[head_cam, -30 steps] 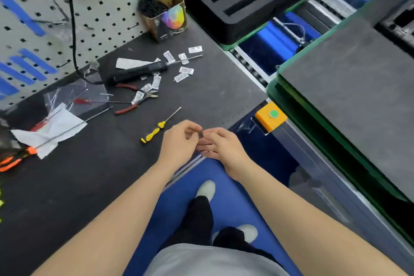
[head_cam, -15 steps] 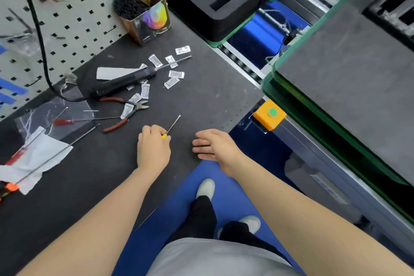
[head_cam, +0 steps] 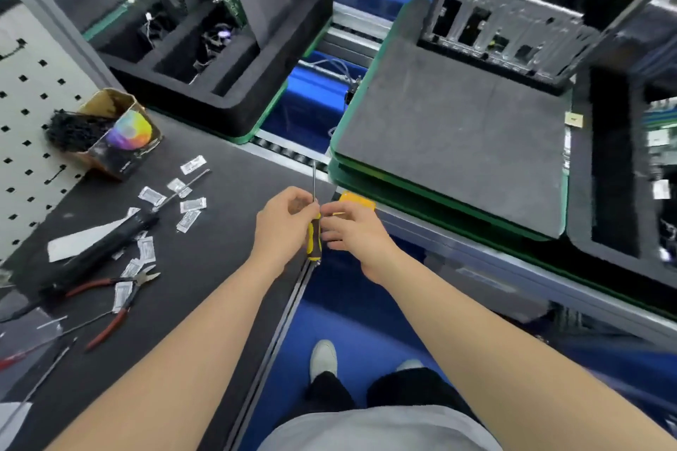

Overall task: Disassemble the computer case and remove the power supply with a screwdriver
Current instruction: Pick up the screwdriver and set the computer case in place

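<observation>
The screwdriver (head_cam: 314, 236), with a yellow and black handle, is held in the air over the right edge of the workbench (head_cam: 205, 275). That is close to the far corner, where the bench meets the roller line. Its thin shaft points away from the person. The left hand (head_cam: 284, 227) grips it with fingers curled round the top of the handle, where the shaft begins. The right hand (head_cam: 353, 236) comes in from the other side with loosely bent fingers whose tips reach the handle. Motion blur keeps me from telling whether they actually pinch it. A yellow button box (head_cam: 361, 201) shows just behind that hand. The computer case (head_cam: 505, 26) stands well apart from the hands, upright on the far edge of a grey foam pad (head_cam: 458, 135). Its slotted rear panel faces the person. On the bench's left half lie red-handled pliers (head_cam: 110, 304), a black electric driver (head_cam: 102, 247) and a scatter of small white packets (head_cam: 190, 207). A cardboard box (head_cam: 121, 143) stuffed with black ties sits at the far edge against the pegboard (head_cam: 29, 113). Beyond that edge is a black foam tray (head_cam: 234, 84) with compartments.
</observation>
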A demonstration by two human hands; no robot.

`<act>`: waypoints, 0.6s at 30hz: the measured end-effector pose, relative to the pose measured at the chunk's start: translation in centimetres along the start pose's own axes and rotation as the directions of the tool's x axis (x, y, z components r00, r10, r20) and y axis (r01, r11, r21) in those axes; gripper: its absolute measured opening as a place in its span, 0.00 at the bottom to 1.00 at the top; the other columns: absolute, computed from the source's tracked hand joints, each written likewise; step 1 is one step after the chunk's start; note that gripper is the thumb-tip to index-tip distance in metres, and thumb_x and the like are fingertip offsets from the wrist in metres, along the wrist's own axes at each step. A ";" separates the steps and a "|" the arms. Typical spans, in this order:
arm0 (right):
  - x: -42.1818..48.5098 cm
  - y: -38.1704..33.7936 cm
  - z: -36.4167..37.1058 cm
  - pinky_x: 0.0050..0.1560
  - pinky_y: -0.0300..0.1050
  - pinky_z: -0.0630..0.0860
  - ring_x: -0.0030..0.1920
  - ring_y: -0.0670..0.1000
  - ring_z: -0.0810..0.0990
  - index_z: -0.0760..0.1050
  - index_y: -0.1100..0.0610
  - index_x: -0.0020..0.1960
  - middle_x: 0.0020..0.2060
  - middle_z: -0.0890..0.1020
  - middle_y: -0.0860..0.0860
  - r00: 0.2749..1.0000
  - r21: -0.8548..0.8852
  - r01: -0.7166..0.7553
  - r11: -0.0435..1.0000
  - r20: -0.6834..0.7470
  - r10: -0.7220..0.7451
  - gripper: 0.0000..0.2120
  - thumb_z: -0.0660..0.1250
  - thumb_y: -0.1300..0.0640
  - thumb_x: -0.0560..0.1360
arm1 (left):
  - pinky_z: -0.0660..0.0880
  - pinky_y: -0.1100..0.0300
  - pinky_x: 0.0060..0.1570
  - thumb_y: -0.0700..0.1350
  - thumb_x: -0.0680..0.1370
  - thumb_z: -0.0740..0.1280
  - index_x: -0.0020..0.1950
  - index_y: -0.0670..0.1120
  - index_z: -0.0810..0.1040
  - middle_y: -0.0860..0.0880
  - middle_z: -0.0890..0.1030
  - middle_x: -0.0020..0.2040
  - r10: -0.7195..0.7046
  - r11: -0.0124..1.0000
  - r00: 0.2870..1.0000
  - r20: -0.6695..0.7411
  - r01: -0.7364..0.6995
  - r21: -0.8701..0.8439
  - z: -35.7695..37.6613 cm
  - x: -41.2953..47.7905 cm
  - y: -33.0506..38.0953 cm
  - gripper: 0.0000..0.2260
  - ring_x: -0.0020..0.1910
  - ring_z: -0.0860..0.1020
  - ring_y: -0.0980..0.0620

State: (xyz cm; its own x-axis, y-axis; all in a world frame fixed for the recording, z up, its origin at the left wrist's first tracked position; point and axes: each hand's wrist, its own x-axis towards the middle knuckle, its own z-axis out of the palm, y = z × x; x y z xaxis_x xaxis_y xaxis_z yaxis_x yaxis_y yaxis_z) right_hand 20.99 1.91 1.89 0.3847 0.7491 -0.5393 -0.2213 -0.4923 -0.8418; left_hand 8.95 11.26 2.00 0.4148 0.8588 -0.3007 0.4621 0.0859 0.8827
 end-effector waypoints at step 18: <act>-7.2 -0.9 -32.2 0.43 0.49 0.86 0.47 0.56 0.88 0.81 0.57 0.59 0.54 0.86 0.57 0.781 0.234 0.195 0.953 -0.625 -0.006 0.08 0.74 0.60 0.80 | 0.79 0.60 0.48 0.51 0.78 0.72 0.49 0.57 0.86 0.61 0.85 0.45 0.345 0.911 0.805 0.482 -0.411 0.033 32.9 0.0 18.6 0.03 0.46 0.81 0.61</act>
State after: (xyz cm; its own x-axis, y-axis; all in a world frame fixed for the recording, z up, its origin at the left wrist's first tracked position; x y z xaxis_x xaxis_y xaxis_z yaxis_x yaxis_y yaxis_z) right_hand 47.24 -17.32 7.26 0.8615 0.3111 -0.4012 -0.3456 -0.2195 -0.9124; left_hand 43.34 -3.75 6.53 0.8715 0.4776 -0.1115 0.2768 -0.2913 0.9157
